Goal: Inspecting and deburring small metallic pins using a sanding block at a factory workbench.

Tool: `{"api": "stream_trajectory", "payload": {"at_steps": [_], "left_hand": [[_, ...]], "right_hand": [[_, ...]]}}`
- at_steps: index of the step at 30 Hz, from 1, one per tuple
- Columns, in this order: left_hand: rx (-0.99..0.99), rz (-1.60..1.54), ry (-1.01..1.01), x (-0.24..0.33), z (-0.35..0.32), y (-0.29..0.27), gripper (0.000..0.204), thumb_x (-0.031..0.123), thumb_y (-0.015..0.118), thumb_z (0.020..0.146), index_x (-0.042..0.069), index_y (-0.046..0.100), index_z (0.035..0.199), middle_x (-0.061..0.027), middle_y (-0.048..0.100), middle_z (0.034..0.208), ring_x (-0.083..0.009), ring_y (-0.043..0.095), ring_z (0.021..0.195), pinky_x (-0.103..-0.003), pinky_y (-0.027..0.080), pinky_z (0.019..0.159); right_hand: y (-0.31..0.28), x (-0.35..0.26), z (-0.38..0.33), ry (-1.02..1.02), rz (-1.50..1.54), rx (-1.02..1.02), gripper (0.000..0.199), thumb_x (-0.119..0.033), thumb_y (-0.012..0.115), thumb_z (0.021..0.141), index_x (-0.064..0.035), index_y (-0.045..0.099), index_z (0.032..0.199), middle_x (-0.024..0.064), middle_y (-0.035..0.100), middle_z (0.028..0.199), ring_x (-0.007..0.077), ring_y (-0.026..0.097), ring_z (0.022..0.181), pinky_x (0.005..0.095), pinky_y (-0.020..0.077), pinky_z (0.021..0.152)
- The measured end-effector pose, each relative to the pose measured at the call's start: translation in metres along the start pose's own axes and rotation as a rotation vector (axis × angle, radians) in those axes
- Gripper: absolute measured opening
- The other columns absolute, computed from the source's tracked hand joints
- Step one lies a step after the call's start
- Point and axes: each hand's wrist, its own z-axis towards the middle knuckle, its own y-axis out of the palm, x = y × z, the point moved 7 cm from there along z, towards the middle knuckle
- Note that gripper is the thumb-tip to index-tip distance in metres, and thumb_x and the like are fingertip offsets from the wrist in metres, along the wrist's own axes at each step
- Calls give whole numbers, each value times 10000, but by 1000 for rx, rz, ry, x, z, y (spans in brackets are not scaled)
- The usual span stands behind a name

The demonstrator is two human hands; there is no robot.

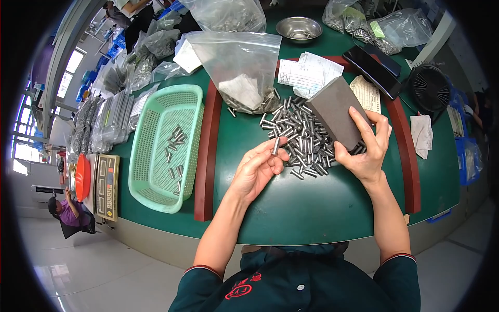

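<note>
My left hand [253,170] pinches a short metal pin [276,146] between thumb and finger, just left of a heap of similar steel pins [309,143]. In my right hand [366,153] is a dark grey-brown rectangular block [338,110], tilted over the heap's right side, with thumb and fingers closed on it. The block hides some pins beneath it. To the left stands a mint-green perforated plastic basket [139,151] with several pins lying in it.
Red-brown strips [207,156] border the green tabletop [301,208]. Behind the heap stands a clear plastic bag [244,57] of pins. Beyond are papers [299,72], a metal bowl [299,28], a black phone [371,72] and a fan [429,88]. A scale [107,187] sits far left.
</note>
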Motion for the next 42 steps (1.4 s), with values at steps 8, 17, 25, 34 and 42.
{"api": "stream_trajectory", "payload": {"at_steps": [8,17,25,34,42], "left_hand": [[-56,-129,11,1,1,1,392,188,519,935,-30,451,1254,-166,618,1025,-161,613,798,-250,504,741],[74,-324,-21,-5,-4,-12,224,296,567,912,83,546,978,-114,609,1026,-171,607,842,-270,493,757],[-78,-652,-88,0,-4,9,271,333,481,954,107,460,805,23,340,691,-90,303,586,-238,292,580],[-129,-641,-113,-4,-5,13,268,329,472,959,114,457,799,26,353,674,-89,309,577,-235,286,581],[301,-436,-103,-25,-11,14,277,268,599,874,90,554,1082,-57,595,988,-195,566,938,-358,472,887]], "right_hand": [[0,1,-1,0,-4,1,656,-265,729,471,-104,651,1102,96,538,976,235,515,895,355,349,811],[2,0,0,3,7,-19,670,-235,729,457,-96,643,1107,103,538,975,241,517,890,357,360,800],[3,-3,-2,6,24,-32,675,-222,728,459,-93,637,1116,110,535,977,251,516,889,362,364,799],[8,-12,-4,-13,59,-51,674,-215,726,464,-84,633,1119,117,538,979,256,517,885,369,372,777],[27,-76,-18,-123,334,-172,636,-313,757,507,-125,650,1105,111,557,980,240,523,814,368,367,763]]}}
